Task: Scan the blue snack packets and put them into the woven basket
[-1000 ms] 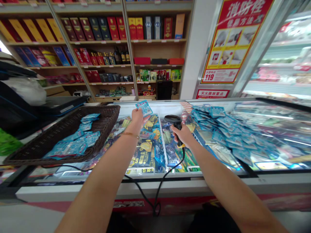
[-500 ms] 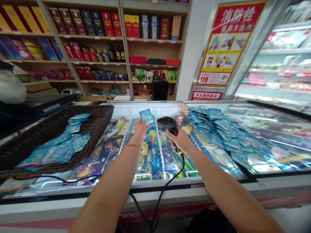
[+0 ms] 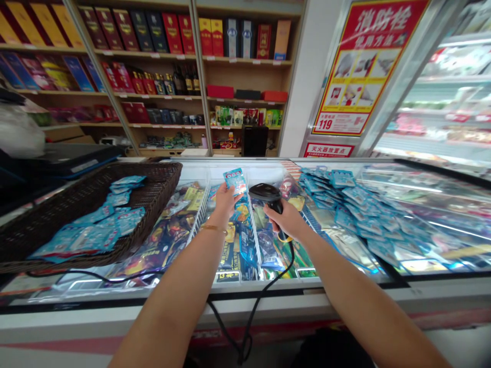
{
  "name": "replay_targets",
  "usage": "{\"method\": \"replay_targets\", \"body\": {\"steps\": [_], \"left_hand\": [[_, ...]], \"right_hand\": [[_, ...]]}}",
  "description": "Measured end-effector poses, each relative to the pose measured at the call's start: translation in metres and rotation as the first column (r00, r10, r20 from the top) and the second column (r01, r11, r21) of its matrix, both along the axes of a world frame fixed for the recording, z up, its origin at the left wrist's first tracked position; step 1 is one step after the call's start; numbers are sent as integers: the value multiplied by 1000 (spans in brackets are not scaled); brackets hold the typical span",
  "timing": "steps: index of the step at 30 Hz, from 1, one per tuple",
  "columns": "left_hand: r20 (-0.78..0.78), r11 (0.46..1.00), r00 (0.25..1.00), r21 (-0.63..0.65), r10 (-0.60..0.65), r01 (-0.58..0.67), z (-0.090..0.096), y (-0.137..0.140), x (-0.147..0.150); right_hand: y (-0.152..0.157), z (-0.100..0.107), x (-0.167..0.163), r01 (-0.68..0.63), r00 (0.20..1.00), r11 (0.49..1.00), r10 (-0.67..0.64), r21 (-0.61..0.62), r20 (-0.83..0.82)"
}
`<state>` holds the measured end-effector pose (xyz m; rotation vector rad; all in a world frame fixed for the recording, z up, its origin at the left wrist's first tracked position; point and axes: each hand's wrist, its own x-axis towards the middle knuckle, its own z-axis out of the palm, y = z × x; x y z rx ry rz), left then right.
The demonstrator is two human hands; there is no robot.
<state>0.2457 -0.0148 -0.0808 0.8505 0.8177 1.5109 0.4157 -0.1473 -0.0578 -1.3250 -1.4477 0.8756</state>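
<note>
Between the thumb and fingers of my left hand (image 3: 225, 200) is a small blue packet (image 3: 235, 180), held up above the freezer. My right hand (image 3: 288, 219) is wrapped round the handle of a black barcode scanner (image 3: 265, 192), whose head points left toward the packet. The scanner and the packet are apart. From the scanner's handle a black cable (image 3: 264, 291) runs down over the freezer's front edge. More blue packets lie in a brown wicker basket (image 3: 163, 197) on the left, and a heap of blue packets (image 3: 360, 209) rests on the freezer glass to the right.
Under the glass of the chest freezer (image 3: 268, 296), wire dividers separate bagged frozen goods (image 3: 230, 250). Behind stand wooden shelves (image 3: 153, 56) of boxes and bottles, with a red poster (image 3: 368, 66) on the right. A black device (image 3: 76, 158) sits behind the basket.
The camera view has shifted slightly. My left hand has raised the blue packet a little and turned it slightly; my right hand still holds the scanner in nearly the same place.
</note>
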Motion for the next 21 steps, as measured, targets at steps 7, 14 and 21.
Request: {"method": "replay_targets", "body": {"steps": [7,14,21], "left_hand": [[13,1000,1000,-3,-4,4,1,-2,1],[-26,997,999,-67,-30,29,0,-9,12],[-70,969,983,-196,-170,154,34,-24,86]], "right_hand": [[2,0,0,6,1000,1000,-6,-10,-17],[1,18,25,112,990,993,-114,-19,-79],[-35,32,119,298,939,955,-295,-13,-179]]}}
